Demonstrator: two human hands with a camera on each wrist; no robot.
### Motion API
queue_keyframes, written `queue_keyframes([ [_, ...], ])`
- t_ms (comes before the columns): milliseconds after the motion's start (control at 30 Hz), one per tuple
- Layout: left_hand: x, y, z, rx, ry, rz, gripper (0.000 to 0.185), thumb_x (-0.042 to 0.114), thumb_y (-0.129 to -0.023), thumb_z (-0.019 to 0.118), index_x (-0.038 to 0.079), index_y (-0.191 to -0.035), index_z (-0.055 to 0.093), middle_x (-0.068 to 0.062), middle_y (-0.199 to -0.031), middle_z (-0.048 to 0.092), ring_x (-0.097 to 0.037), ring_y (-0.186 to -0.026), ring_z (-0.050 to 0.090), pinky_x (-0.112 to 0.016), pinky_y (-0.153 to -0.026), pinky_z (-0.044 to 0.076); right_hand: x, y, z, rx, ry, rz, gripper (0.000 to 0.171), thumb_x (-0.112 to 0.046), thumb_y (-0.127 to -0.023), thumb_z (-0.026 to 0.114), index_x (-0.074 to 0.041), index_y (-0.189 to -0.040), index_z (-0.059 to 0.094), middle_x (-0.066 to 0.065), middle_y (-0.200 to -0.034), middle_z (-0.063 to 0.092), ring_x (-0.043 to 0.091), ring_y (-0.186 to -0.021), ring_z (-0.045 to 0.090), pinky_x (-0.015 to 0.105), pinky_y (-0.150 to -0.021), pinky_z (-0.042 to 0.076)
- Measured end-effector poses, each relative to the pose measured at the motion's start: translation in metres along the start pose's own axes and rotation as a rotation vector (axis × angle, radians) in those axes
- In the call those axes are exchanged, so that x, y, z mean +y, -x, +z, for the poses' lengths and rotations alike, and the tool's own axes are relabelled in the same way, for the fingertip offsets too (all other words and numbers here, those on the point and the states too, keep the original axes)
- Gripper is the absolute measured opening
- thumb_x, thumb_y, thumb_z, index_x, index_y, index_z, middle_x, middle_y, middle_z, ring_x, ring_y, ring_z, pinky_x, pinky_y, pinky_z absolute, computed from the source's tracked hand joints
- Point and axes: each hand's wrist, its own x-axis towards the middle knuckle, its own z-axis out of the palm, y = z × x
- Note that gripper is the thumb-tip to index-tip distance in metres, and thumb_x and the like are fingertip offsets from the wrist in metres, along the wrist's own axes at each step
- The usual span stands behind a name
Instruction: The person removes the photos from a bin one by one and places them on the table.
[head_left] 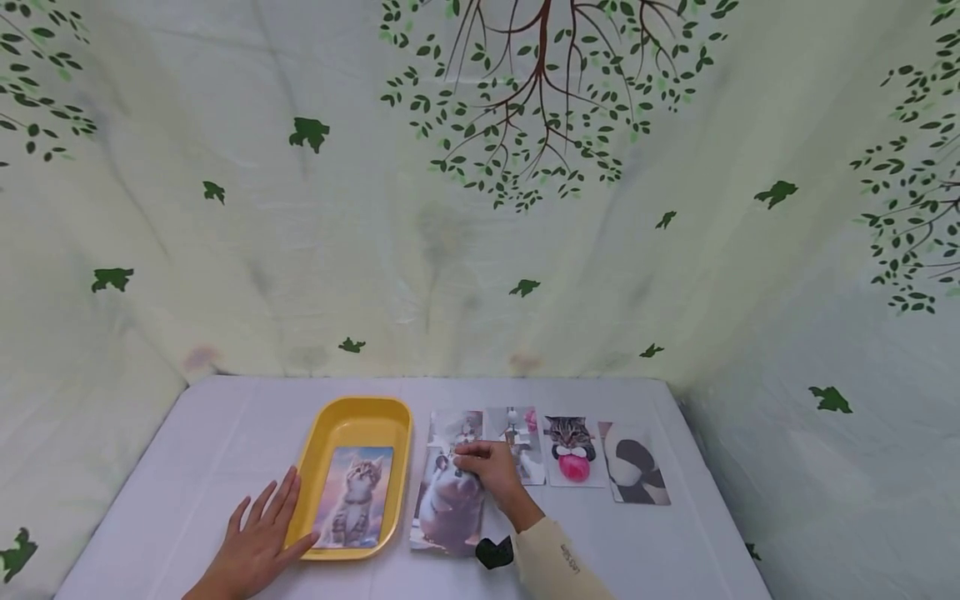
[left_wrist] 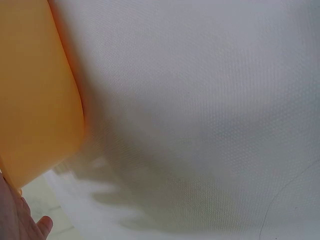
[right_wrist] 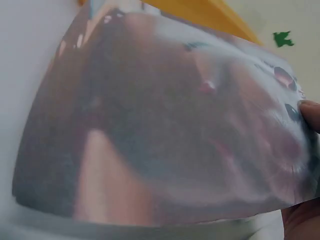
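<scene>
Now: right hand (head_left: pixel 497 473), fingers clamped on grey-animal card (head_left: pixel 452 514) near its one o'clock edge; card curves in right-wrist view. Left hand (head_left: pixel 257 542): fingers extended, a little apart, touching yellow tray (head_left: pixel 367 428) at its eight o'clock edge. Tray at nine o'clock from held card, kitten card (head_left: pixel 358 500) inside, toward six. Tabby card (head_left: pixel 573 450) at two o'clock, on white worktop (head_left: pixel 225 433).
</scene>
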Motion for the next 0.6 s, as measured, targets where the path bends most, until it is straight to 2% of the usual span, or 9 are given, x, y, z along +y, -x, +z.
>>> queue_keyframes([
  [100, 0.000, 0.000, 0.000, 0.009, -0.008, 0.006, 0.094, 0.055, -0.091, 0.055, 0.000, -0.153, 0.012, -0.015, -0.159, 0.016, -0.041, -0.136, 0.022, -0.065, -0.103, 0.012, 0.024, -0.001, 0.002, -0.012, 0.062, -0.001, 0.017, -0.004, -0.082, 0.074, 0.008, -0.094, 0.072, 0.015, -0.092, 0.072, 0.009, -0.078, 0.064, 0.020, -0.067, 0.050],
  [267, 0.000, -0.001, 0.000, 0.001, -0.015, 0.001, 0.095, 0.055, -0.091, 0.055, 0.000, -0.153, 0.010, -0.016, -0.159, 0.015, -0.042, -0.136, 0.021, -0.065, -0.103, 0.012, 0.040, 0.003, 0.003, -0.040, 0.171, -0.033, 0.011, -0.005, -0.079, 0.077, 0.002, -0.087, 0.075, 0.008, -0.083, 0.072, 0.007, -0.072, 0.062, 0.021, -0.065, 0.050],
  [433, 0.001, -0.001, -0.001, -0.010, -0.004, -0.010, 0.096, 0.055, -0.091, 0.055, -0.001, -0.153, 0.010, -0.017, -0.159, 0.016, -0.043, -0.136, 0.020, -0.066, -0.103, 0.011, 0.050, 0.005, 0.005, -0.081, 0.262, -0.104, 0.006, -0.005, -0.081, 0.075, -0.002, -0.086, 0.076, 0.006, -0.085, 0.072, 0.008, -0.073, 0.064, 0.022, -0.065, 0.051],
  [600, 0.002, -0.001, -0.001, -0.021, 0.001, -0.018, 0.096, 0.056, -0.091, 0.054, 0.000, -0.153, 0.008, -0.017, -0.159, 0.014, -0.043, -0.136, 0.020, -0.066, -0.103, 0.011, 0.055, 0.009, 0.006, -0.056, 0.389, -0.218, 0.006, -0.007, -0.082, 0.074, -0.006, -0.088, 0.077, 0.003, -0.087, 0.072, 0.012, -0.080, 0.066, 0.026, -0.072, 0.053],
])
